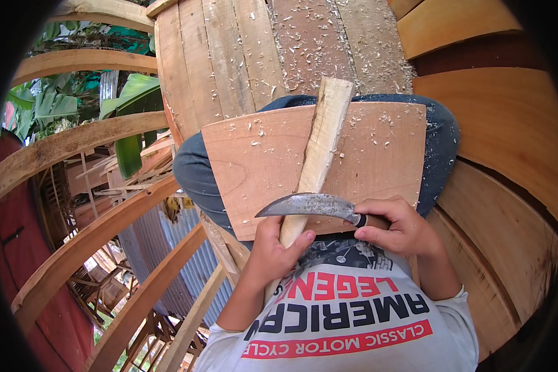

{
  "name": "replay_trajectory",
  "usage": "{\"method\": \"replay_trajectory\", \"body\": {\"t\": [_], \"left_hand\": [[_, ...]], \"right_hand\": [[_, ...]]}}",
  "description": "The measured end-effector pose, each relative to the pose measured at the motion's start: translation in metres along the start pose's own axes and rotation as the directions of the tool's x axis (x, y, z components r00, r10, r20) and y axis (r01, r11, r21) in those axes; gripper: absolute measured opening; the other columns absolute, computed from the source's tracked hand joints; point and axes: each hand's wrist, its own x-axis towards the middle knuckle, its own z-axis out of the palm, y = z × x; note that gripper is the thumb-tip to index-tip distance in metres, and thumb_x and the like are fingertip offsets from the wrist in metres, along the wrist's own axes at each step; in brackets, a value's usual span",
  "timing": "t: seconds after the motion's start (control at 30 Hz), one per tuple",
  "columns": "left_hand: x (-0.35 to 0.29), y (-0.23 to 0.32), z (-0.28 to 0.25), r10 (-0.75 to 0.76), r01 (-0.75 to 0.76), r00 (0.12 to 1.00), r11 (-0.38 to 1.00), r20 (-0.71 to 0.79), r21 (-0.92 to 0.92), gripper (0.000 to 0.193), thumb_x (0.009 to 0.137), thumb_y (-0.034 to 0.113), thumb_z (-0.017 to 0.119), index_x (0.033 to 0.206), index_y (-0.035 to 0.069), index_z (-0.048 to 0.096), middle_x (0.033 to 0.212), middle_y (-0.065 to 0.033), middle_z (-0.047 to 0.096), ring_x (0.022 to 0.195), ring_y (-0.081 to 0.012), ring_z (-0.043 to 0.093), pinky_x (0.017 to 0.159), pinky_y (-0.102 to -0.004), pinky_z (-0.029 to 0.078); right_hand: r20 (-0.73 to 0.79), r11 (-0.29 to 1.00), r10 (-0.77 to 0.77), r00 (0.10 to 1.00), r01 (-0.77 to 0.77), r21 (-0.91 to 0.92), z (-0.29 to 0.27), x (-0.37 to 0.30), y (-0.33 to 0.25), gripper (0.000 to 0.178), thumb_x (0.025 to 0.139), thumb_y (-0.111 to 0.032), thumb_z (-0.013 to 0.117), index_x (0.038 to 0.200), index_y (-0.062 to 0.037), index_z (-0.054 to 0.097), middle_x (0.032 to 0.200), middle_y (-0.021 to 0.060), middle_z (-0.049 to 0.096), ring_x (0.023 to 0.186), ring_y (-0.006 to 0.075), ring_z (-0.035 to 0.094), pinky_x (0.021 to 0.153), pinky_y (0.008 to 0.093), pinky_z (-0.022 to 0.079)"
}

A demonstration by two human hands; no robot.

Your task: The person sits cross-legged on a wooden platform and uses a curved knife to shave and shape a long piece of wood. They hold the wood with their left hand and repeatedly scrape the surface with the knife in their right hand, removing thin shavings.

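My left hand (274, 249) is closed round the near end of a pale, roughly hewn stick of wood (323, 142). The stick slants away from me across a flat wooden board (254, 164) on my lap, its far end reaching past the board's far edge. In my right hand (398, 226) is the dark wooden handle of a knife (310, 204) with a curved, worn metal blade. The blade lies crosswise over the stick, just beyond my left hand, with its tip pointing left. My fingers hide part of the handle and the stick's near end.
Wood shavings lie on the board and on the plank floor (229, 56) ahead. Curved wooden rails (99, 251) run along my left, with banana leaves (130, 99) and corrugated metal sheets (180, 248) beyond them. Broad brown wooden boards (496, 124) stand close on my right.
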Motion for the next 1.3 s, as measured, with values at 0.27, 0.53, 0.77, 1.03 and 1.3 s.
{"method": "replay_trajectory", "body": {"t": [0.27,0.53,0.77,1.03,1.3], "left_hand": [[-0.002,0.002,-0.003,-0.04,0.039,0.999,0.998,0.029,0.043,0.037,0.078,0.02,0.067,0.103,0.0,0.049,0.076,-0.0082,0.054,0.07,-0.0127,0.049,0.062,-0.0272,0.041],[0.002,0.003,-0.005,-0.097,0.095,0.994,0.995,0.045,0.035,0.036,0.077,0.018,0.067,0.102,0.0,0.048,0.074,-0.0065,0.051,0.068,-0.0125,0.046,0.062,-0.0266,0.04],[0.005,0.004,-0.007,-0.093,0.095,0.993,0.995,0.066,-0.023,0.038,0.077,0.017,0.067,0.105,-0.001,0.048,0.079,-0.007,0.052,0.073,-0.0129,0.047,0.066,-0.0269,0.041],[0.001,-0.003,-0.009,-0.107,0.116,0.991,0.987,0.083,-0.111,0.042,0.078,0.018,0.066,0.11,-0.001,0.048,0.075,-0.0033,0.05,0.072,-0.0088,0.046,0.064,-0.0234,0.039],[0.001,-0.009,-0.013,-0.119,0.132,0.987,0.983,0.106,-0.127,0.041,0.078,0.016,0.066,0.11,-0.003,0.047,0.079,-0.0039,0.05,0.075,-0.0096,0.044,0.066,-0.0241,0.038]], "right_hand": [[-0.062,0.993,-0.069,0.996,0.063,-0.095,-0.002,0.0,0.002,0.028,0.08,-0.008,0.071,0.103,0.0065,0.063,0.091,0.0136,0.069,0.084,0.011,0.061,0.076,0.0257,0.048],[-0.152,0.996,0.077,0.985,-0.081,-0.022,-0.008,0.004,-0.002,0.024,0.081,-0.005,0.069,0.101,0.0067,0.063,0.088,0.0098,0.068,0.082,0.0105,0.061,0.075,0.0243,0.048],[-0.213,0.99,-0.086,0.973,0.06,-0.125,0.008,0.005,-0.001,0.024,0.08,-0.002,0.067,0.101,0.0064,0.063,0.093,0.011,0.068,0.085,0.0133,0.063,0.076,0.0256,0.049],[-0.07,0.964,-0.167,0.983,0.148,-0.222,0.01,0.005,-0.004,0.026,0.079,-0.007,0.071,0.1,0.0074,0.063,0.085,0.0156,0.069,0.077,0.0151,0.066,0.07,0.0252,0.05],[-0.223,0.999,0.031,0.974,-0.027,0.021,0.012,0.004,-0.001,0.025,0.08,-0.005,0.069,0.102,0.0059,0.063,0.089,0.0114,0.069,0.083,0.0125,0.063,0.074,0.0252,0.048]]}}
